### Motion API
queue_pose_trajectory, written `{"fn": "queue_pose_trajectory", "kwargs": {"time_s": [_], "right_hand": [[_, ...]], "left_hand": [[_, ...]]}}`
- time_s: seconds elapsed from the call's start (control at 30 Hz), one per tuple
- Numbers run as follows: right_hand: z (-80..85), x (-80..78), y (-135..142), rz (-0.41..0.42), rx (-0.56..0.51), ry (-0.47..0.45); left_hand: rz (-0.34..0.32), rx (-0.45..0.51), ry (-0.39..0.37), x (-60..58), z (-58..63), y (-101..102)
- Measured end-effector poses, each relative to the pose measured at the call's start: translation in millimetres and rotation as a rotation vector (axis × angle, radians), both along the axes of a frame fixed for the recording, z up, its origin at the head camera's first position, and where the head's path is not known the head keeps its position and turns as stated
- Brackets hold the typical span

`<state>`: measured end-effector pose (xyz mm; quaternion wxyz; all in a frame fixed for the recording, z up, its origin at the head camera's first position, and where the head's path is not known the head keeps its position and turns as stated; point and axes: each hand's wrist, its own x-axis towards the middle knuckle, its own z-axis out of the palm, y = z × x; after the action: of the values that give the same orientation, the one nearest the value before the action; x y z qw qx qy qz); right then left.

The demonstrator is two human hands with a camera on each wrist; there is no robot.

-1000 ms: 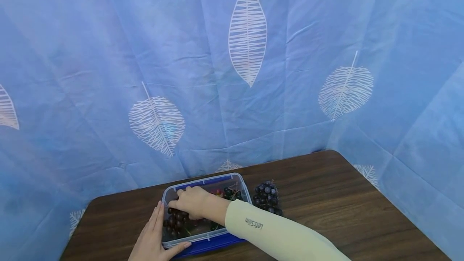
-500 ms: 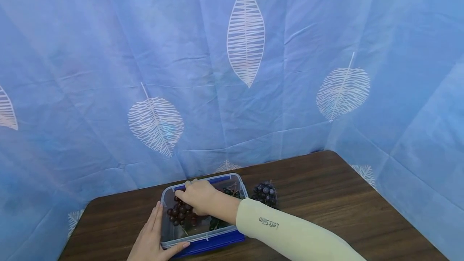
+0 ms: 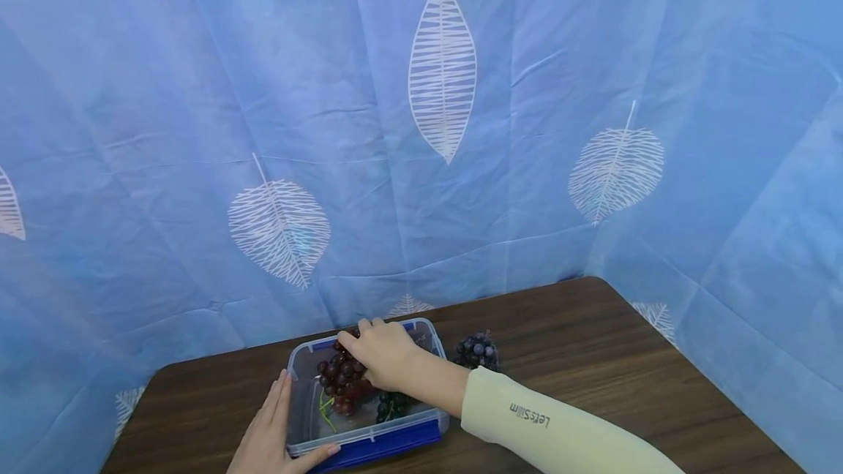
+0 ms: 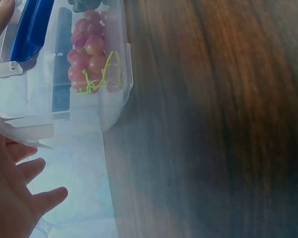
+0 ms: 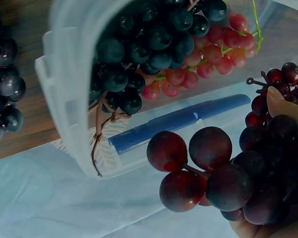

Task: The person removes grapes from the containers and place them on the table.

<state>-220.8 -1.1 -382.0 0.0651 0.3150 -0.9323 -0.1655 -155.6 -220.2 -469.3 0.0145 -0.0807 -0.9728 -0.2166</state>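
My right hand (image 3: pixel 387 358) grips a bunch of dark red grapes (image 3: pixel 339 373) over the clear plastic food container (image 3: pixel 301 426). In the right wrist view, the dark red grapes (image 5: pixel 228 186) hang below the fingers, large and round. Inside the container lie a bunch of black grapes (image 5: pixel 154 44) with brown stems and a bunch of pink grapes (image 5: pixel 223 57) with green stems. My left hand (image 3: pixel 263 426) touches the container's near left corner, its fingers straight along the left side and the thumb over the front edge.
Another bunch of dark grapes (image 3: pixel 477 351) lies on the brown wooden table (image 3: pixel 579 357), right of the container. Blue latch flaps (image 3: pixel 388 446) stick out at the container's front. A blue curtain (image 3: pixel 369 130) with white leaf prints hangs behind the table.
My right hand has lifted the dark red grapes up from the container's left part and moved rightward, uncovering the pink grapes' green stem. The left hand stays at the corner.
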Motion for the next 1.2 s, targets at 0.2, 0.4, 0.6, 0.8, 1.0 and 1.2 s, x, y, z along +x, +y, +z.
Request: {"fn": "queue_pose_trajectory", "kwargs": {"time_s": [0.2,0.4,0.6,0.8,1.0,1.2], "right_hand": [[9.3,4.5,18.3,-0.012,-0.068,0.018],[15.8,6.3,40.3,-0.065,-0.186,-0.002],[19.0,9.2,67.8,-0.091,-0.290,0.027],[19.6,8.6,95.2,-0.104,-0.399,0.043],[16.1,7.4,116.4,-0.123,-0.453,0.065],[12.5,7.2,133.4,-0.139,-0.485,0.088]], "left_hand": [[-0.010,-0.011,0.017,0.5,0.1,-0.9],[-0.001,-0.030,0.000,-1.3,-0.6,0.4],[0.004,-0.060,-0.033,-3.6,-0.5,1.7],[0.009,-0.043,-0.040,-2.6,0.9,1.4],[0.024,-0.042,-0.061,-2.2,2.2,1.6],[0.012,-0.052,-0.042,-2.7,1.0,1.1]]}}
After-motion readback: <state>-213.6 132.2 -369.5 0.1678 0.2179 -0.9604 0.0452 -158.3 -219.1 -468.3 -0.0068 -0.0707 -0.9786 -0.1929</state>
